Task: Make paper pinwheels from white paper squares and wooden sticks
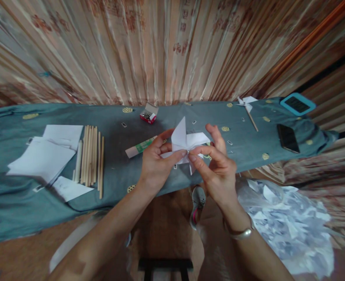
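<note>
A folded white paper pinwheel is held above the near edge of the blue-grey cloth-covered table. My left hand grips it from the left, thumb and fingers closed on its folds. My right hand pinches its centre from the right with thumb and forefinger. A green and white glue stick lies on the cloth just left of my left hand.
Wooden sticks and white paper sheets lie at the left. A small open red box sits behind. A finished pinwheel on a stick, a black phone and a blue-framed device are at the right. Paper scraps in a bag lie below right.
</note>
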The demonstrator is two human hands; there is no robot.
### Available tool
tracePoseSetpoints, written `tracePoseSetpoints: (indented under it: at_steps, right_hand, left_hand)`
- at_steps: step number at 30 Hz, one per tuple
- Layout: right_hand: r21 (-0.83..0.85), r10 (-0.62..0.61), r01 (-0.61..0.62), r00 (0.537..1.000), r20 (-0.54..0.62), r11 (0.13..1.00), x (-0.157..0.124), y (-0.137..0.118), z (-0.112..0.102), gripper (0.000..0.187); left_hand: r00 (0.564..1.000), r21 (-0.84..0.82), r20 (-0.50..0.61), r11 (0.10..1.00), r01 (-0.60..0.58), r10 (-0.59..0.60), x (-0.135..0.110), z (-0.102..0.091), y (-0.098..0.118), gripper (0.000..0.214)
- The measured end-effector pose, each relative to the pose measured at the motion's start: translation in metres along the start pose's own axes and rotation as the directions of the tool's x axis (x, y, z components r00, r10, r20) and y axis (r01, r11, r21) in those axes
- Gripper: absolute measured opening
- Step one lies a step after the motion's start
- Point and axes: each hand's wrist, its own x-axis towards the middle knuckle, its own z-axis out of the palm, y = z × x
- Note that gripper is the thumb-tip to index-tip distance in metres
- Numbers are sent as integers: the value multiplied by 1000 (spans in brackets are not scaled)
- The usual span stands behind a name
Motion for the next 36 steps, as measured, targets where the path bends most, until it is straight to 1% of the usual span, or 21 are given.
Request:
tracePoseSetpoints:
  at_steps: [5,14,22,31,34,36]
  right_hand:
    - [19,27,-27,1000,8,999,1,0,0,2]
    - [120,120,-125,992,50,985,1,3,-1,3]
    - [239,249,-263,964,87,935,2,6,-1,4]
    - [307,313,-337,941,124,890,2,11,0,10]
    - [327,315,-339,941,126,882,1,15,1,10]
    - [272,252,-272,962,106,923,0,17,2,10]
  left_hand:
    - [1000,6,4,1000,1,-1,0,0,0,56]
    - [1000,53,23,998,-15,14,1,0,-2,55]
    - [998,102,32,993,-64,61,2,-1,-2,56]
    - [994,139,61,986,-93,85,1,-2,-5,57]
    - [993,132,79,987,-93,83,0,-2,-3,58]
    - [993,127,90,988,-87,76,0,-2,-3,59]
